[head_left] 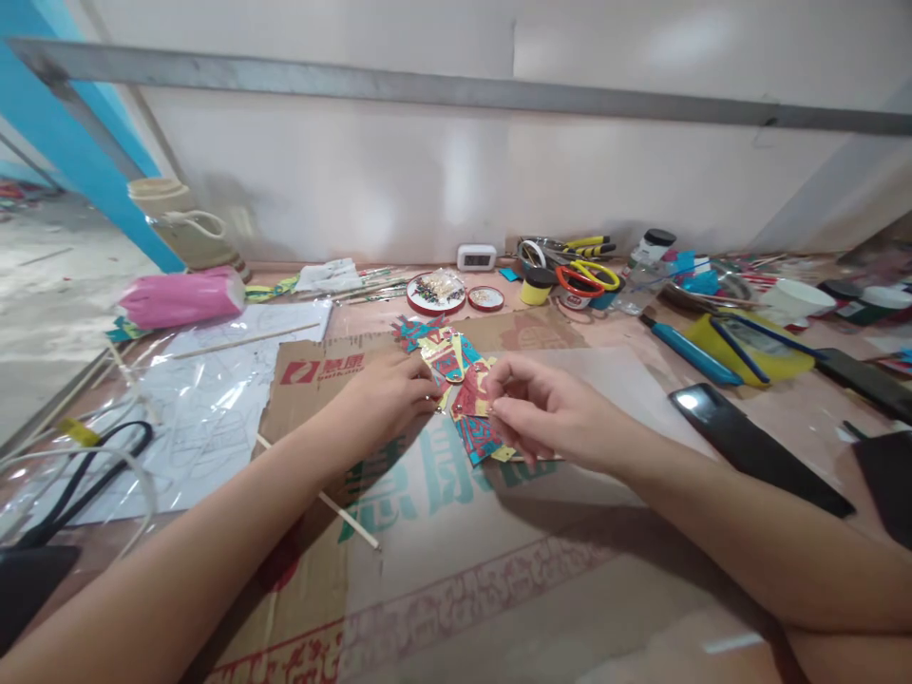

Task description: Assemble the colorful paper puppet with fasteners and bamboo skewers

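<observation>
A jointed cut-out figure [479,439] in blue, red and yellow lies on a sheet of cardboard [303,399] partly covered by a translucent sheet. Small shiny fasteners show on its parts. My left hand [395,394] rests at the figure's left side, fingers bent and closed on its edge; the thumb is mostly hidden. At its right side, my right hand [545,404] has thumb and forefinger pinched together over the red part. Whatever is between those fingertips is too small to make out. A thin wooden stick [349,521] passes beneath my left forearm.
Behind the figure stand two shallow round containers, one holding beads [436,293], a small clock [476,256], paint jars and yellow-handled scissors [595,275]. On the right lie a black phone [759,446] and a blue cutter [694,351]. Drawings [206,408], cables and a pink pouch [181,296] lie left.
</observation>
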`<state>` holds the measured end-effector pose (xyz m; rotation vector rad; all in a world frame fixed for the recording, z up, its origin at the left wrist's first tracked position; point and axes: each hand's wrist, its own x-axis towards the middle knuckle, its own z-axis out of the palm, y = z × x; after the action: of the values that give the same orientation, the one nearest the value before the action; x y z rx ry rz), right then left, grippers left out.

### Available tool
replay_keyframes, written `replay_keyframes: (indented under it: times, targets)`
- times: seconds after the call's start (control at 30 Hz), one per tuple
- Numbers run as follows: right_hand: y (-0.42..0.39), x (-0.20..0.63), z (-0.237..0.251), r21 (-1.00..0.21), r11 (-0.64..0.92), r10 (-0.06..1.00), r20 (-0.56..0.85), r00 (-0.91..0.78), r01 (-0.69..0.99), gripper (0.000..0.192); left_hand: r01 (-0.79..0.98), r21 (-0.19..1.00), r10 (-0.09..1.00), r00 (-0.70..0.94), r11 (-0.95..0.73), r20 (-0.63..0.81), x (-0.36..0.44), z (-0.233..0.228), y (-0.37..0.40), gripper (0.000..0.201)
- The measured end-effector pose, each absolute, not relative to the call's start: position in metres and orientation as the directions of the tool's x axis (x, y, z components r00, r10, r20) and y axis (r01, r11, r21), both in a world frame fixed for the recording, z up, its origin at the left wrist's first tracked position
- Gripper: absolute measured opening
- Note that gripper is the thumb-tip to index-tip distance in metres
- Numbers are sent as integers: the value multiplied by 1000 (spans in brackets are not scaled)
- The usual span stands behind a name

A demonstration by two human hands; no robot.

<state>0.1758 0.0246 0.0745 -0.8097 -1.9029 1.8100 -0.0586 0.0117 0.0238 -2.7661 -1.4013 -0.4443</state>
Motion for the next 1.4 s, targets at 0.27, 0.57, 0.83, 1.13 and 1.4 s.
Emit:
replay_keyframes:
  times: [0.27, 0.57, 0.83, 1.13, 1.4]
  targets:
    - [33, 167, 41, -971, 27, 631, -167, -758, 236, 9, 771, 213, 800, 575, -599, 171, -65, 18, 15, 18]
    - [43, 160, 16, -970, -68, 626, -225, -747, 235, 8, 763, 290, 810, 580, -578, 90, -68, 28, 14, 19]
    - [45, 161, 12, -974, -112, 605, -223, -765, 196, 7, 972, 131, 934, 144, -195, 327, -88, 33, 16, 28]
    - [46, 161, 15, -970, -152, 579, -244, -778, 191, 6, 793, 83, 774, 558, -604, 299, -74, 16, 18, 32]
    - [44, 161, 18, -971, -147, 587, -239, -774, 189, 7, 819, 128, 823, 529, -559, 208, -72, 20, 14, 43]
